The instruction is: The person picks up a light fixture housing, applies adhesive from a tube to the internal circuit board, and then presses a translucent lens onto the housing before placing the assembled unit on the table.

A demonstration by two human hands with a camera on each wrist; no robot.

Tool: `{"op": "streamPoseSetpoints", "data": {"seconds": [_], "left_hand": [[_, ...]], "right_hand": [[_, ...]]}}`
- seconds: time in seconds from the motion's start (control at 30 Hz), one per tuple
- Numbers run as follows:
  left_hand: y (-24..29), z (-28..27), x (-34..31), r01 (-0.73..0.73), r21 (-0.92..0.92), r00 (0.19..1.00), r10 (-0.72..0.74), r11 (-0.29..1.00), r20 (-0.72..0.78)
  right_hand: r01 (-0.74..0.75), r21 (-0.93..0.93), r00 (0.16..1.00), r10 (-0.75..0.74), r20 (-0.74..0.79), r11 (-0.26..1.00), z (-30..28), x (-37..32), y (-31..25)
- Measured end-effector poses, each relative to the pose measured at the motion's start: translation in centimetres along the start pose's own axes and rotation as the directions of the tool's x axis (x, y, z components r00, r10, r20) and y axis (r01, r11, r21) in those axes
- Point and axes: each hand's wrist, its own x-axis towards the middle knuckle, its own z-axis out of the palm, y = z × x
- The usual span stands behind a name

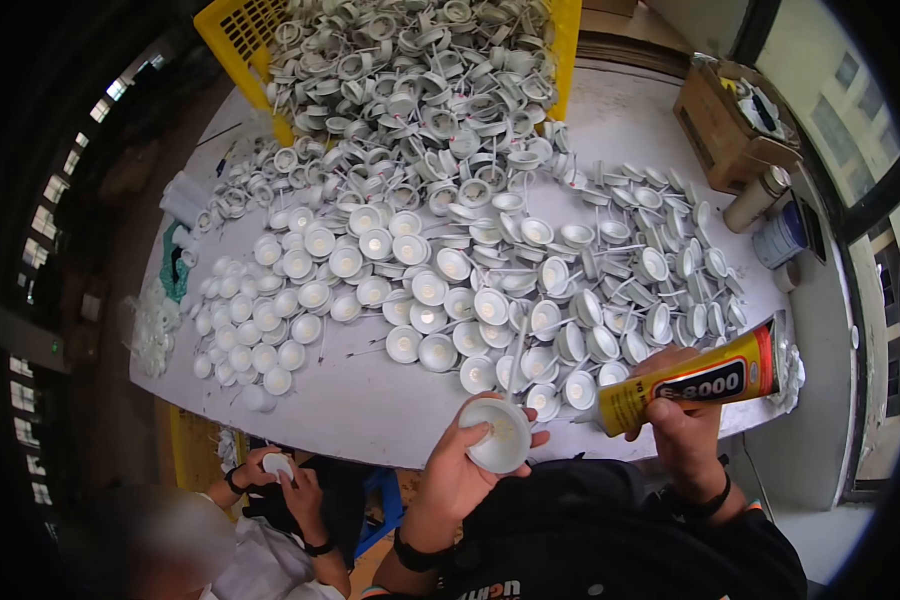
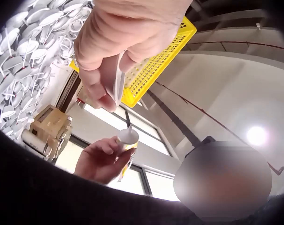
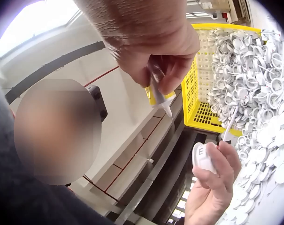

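Note:
In the head view, my left hand (image 1: 452, 470) holds a white round lamp housing (image 1: 506, 428), its hollow side facing up, with small pale spots inside. A white cable rises from the housing in the right wrist view, where fingers curl round its rim. My right hand (image 1: 688, 432) grips a yellow and black glue tube (image 1: 625, 402) marked "8000", tilted with its nozzle end toward the housing. The nozzle (image 3: 168, 112) stands apart from the housing in the right wrist view. Just beyond my left hand lie many similar white lamp housings (image 1: 437, 352) on the table.
A yellow crate (image 1: 573, 70) heaped with white rings and cables stands at the back of the white table (image 1: 370, 430). At right are a cardboard box (image 1: 705, 130), a metal flask (image 1: 757, 200) and a can (image 1: 778, 238). Another person's hands (image 1: 295, 490) hold a white disc at lower left.

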Motion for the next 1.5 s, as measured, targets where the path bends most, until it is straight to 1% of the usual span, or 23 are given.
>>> {"op": "streamPoseSetpoints", "data": {"seconds": [0.07, 0.1, 0.2, 0.33, 0.37, 0.4, 0.47, 0.5, 0.57, 0.6, 0.63, 0.77, 0.8, 0.83, 0.9, 0.93, 0.97, 1.0, 1.07, 1.13, 1.2, 1.43, 1.5], "left_hand": [[-0.3, 0.8, 0.3, 0.106, -0.147, 0.989, -0.089, 0.983, 0.121], [-0.5, 1.1, 0.5, 0.11, -0.145, 0.988, -0.092, 0.983, 0.128], [-0.8, 1.4, 0.5, 0.102, -0.173, 0.991, -0.084, 0.98, 0.109], [-1.2, 1.0, 0.6, 0.03, -0.089, 0.988, -0.016, 0.996, 0.152], [-1.2, 0.9, 0.5, -0.014, -0.067, 0.99, 0.023, 0.998, 0.143], [-1.2, 0.5, 0.7, -0.006, -0.119, 0.98, 0.03, 0.993, 0.195], [-1.1, 0.2, 0.6, -0.025, -0.173, 0.979, 0.059, 0.985, 0.193], [-1.0, 0.1, 0.5, -0.039, -0.185, 0.976, 0.077, 0.982, 0.205], [-0.7, 0.0, 0.2, -0.066, -0.2, 0.971, 0.109, 0.978, 0.215], [-0.6, 0.1, 0.2, -0.014, -0.26, 0.968, 0.079, 0.966, 0.24], [-0.5, 0.3, 0.2, 0.051, -0.316, 0.961, 0.04, 0.947, 0.274], [-0.8, 0.8, 0.0, 0.055, -0.292, 0.952, 0.039, 0.955, 0.304], [-0.9, 0.9, 0.0, 0.001, -0.212, 0.958, 0.06, 0.977, 0.28], [-1.2, 1.3, 0.2, -0.032, -0.138, 0.959, 0.07, 0.99, 0.275], [-1.2, 1.9, 0.1, 0.001, -0.122, 0.971, 0.028, 0.992, 0.237], [-1.3, 2.2, -0.1, -0.023, -0.103, 0.976, 0.044, 0.994, 0.214], [-1.2, 2.6, -0.2, -0.014, -0.11, 0.97, 0.04, 0.994, 0.241], [-1.2, 2.7, -0.3, -0.017, -0.114, 0.965, 0.046, 0.993, 0.257], [-1.5, 2.5, -0.3, 0.019, -0.122, 0.948, 0.021, 0.992, 0.316], [-1.5, 2.4, -0.2, 0.035, -0.127, 0.935, 0.012, 0.991, 0.354], [-1.6, 2.3, -0.2, 0.125, -0.169, 0.922, -0.052, 0.978, 0.385], [-1.9, 2.0, -0.4, 0.138, -0.141, 0.92, -0.074, 0.98, 0.385], [-1.7, 2.3, -0.6, 0.129, -0.13, 0.925, -0.072, 0.983, 0.372]], "right_hand": [[0.014, -0.002, 1.0, -0.014, 0.015, 1.0, -0.2, 0.0, -0.1], [0.019, 0.007, 1.0, -0.019, 0.015, 1.0, -0.3, 0.0, -0.1], [0.019, 0.004, 1.0, -0.019, 0.007, 1.0, -0.4, -0.1, -0.2], [0.003, 0.026, 1.0, -0.003, -0.028, 1.0, -0.1, -0.3, 0.2], [0.011, -0.035, 0.998, -0.013, -0.061, 0.999, -0.1, -0.4, 0.3], [0.006, -0.105, 0.999, -0.011, -0.05, 0.994, -0.2, -0.5, 0.5], [0.024, -0.143, 0.993, -0.04, -0.108, 0.989, -0.8, -0.5, 1.5], [0.104, -0.139, 0.985, -0.121, -0.121, 0.985, -0.3, -0.3, 1.7], [0.104, -0.119, 0.985, -0.119, -0.124, 0.987, -0.3, -0.2, 1.8], [0.096, -0.112, 0.982, -0.112, -0.155, 0.989, 0.0, -0.1, 1.6], [0.092, -0.149, 0.986, -0.111, -0.121, 0.984, -0.3, -0.1, 1.7], [0.113, -0.119, 0.987, -0.125, -0.096, 0.986, 0.7, 0.1, 1.4], [0.119, -0.134, 0.985, -0.134, -0.112, 0.984, 0.9, 0.1, 1.2], [0.119, -0.227, 0.989, -0.134, -0.054, 0.967, 0.7, 0.0, 1.0], [-0.011, -0.177, 0.999, 0.005, -0.033, 0.984, 1.5, -0.2, -0.3], [0.017, -0.253, 1.0, -0.016, 0.008, 0.967, 1.6, -0.2, -0.6], [0.006, -0.223, 1.0, -0.008, -0.006, 0.975, 2.1, -0.3, -0.8], [0.141, -0.16, 0.989, -0.133, 0.06, 0.977, 1.4, -0.4, 0.0], [0.249, -0.343, 0.964, -0.196, 0.181, 0.906, 0.8, -0.1, 0.1], [0.242, -0.353, 0.965, -0.187, 0.185, 0.904, 1.1, -0.1, -0.2], [0.229, -0.359, 0.967, -0.168, 0.194, 0.905, 1.4, -0.1, -0.2], [0.25, -0.407, 0.964, -0.186, 0.191, 0.878, 1.6, 0.1, -0.1], [0.306, -0.461, 0.947, -0.214, 0.242, 0.833, 1.6, 0.3, -0.2]]}}
